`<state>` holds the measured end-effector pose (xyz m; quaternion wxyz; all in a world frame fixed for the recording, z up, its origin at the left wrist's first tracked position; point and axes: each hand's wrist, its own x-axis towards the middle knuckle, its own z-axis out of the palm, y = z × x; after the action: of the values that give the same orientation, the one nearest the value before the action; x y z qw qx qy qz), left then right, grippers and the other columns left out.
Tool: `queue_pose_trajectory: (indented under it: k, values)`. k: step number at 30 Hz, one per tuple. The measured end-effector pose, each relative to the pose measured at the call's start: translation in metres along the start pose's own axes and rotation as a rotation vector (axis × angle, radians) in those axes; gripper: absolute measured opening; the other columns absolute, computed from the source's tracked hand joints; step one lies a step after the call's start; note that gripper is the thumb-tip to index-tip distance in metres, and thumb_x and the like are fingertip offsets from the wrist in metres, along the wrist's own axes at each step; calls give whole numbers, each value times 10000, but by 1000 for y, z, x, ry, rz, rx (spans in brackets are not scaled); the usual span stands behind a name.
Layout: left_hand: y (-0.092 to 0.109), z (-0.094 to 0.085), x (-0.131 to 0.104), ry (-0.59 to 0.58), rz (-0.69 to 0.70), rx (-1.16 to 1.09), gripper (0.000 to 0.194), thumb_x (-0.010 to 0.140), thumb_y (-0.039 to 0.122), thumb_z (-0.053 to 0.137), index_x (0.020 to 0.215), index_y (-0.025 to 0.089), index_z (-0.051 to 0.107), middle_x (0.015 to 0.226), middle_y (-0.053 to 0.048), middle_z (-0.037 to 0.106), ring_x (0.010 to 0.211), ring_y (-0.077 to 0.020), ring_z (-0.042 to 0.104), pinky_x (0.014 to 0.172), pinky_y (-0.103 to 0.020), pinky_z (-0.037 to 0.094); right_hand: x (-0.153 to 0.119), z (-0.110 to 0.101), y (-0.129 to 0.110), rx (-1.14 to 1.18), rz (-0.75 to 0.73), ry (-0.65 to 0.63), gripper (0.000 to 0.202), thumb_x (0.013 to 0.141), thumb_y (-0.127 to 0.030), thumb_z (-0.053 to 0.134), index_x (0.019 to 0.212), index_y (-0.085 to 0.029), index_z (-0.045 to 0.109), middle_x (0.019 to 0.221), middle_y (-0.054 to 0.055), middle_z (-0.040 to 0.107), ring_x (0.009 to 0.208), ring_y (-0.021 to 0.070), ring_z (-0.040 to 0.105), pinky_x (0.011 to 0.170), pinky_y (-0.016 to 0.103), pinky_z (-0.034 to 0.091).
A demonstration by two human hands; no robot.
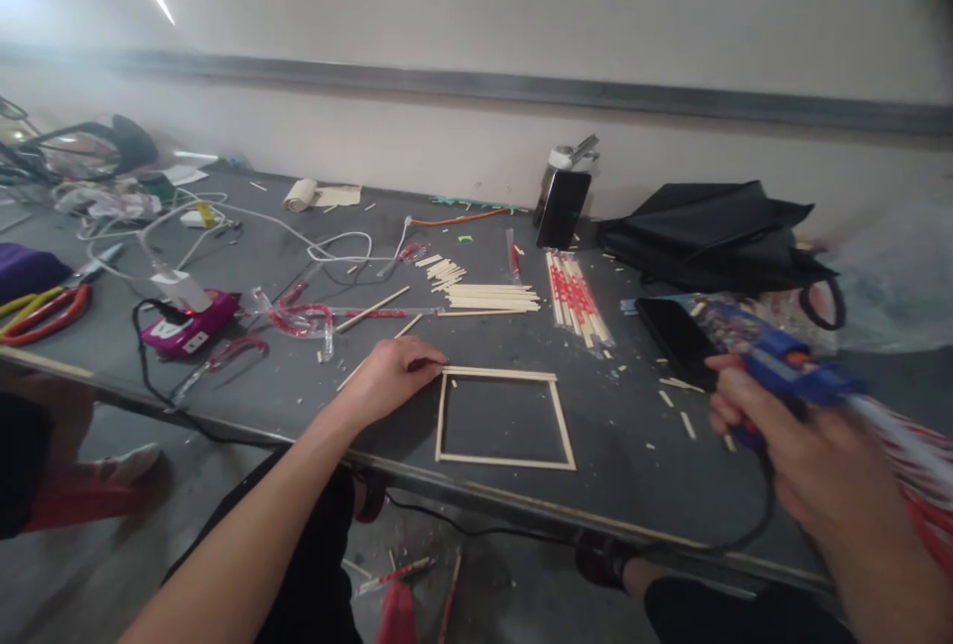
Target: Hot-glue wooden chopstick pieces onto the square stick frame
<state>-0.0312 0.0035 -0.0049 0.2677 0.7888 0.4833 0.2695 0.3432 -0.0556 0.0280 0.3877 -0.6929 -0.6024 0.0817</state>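
A rectangular frame of pale wooden sticks (506,462) lies flat on the dark table. My left hand (396,374) rests at its far left corner, fingertips pinched on the end of the doubled stick along the far side. Off to the right, my right hand (781,426) is wrapped round a blue hot glue gun (781,356), held above the table and slightly blurred. Beyond the frame lie a row of loose sticks (491,298) and a heap of short cut pieces (445,273). Sticks in red-printed wrappers (575,299) are bundled to their right.
A phone (564,209) leans upright near the wall, and another dark phone (674,341) lies by the glue gun. A black bag (715,232) sits at the back right. On the left are a purple power strip (192,324), white cables and orange-handled scissors (56,312).
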Motion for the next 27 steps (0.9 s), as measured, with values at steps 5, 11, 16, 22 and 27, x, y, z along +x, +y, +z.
queue_pose_trajectory:
  k: [5, 11, 16, 22, 27]
  values:
    - [-7, -1, 2, -23, -12, -64, 187, 833, 218, 564, 895, 176, 736, 846, -39, 714, 791, -148, 633, 731, -242, 486, 1, 6, -39, 969, 428, -399, 478, 826, -669, 467, 830, -219, 629, 667, -4, 388, 502, 104, 373, 355, 236, 289]
    - [-10, -12, 9, -182, -15, -147, 229, 834, 280, 580, 942, 146, 732, 748, -22, 646, 524, -78, 550, 436, -162, 436, -13, 35, -77, 1150, 469, -734, 454, 802, -647, 543, 811, -211, 668, 682, 18, 521, 474, 86, 386, 327, 183, 290]
    - [-13, -19, 17, -295, 61, -144, 206, 837, 238, 580, 944, 137, 724, 842, -40, 644, 494, -42, 531, 423, -136, 436, -24, 70, -99, 932, 408, -718, 350, 787, -518, 662, 845, -173, 678, 661, 24, 583, 541, 101, 479, 415, 189, 361]
    - [-20, -18, 22, -331, 50, -170, 222, 838, 187, 553, 984, 137, 711, 822, -27, 645, 464, -41, 537, 415, -143, 430, -29, 87, -101, 714, 395, -730, 437, 764, -559, 664, 930, -155, 669, 678, 27, 613, 549, 110, 482, 454, 219, 359]
    - [-21, -17, 26, -246, 304, -91, 189, 812, 101, 581, 923, 137, 729, 824, -46, 698, 726, -108, 623, 674, -200, 483, -26, 90, -101, 627, 450, -746, 465, 744, -585, 664, 928, -158, 674, 666, 20, 601, 562, 119, 489, 465, 225, 362]
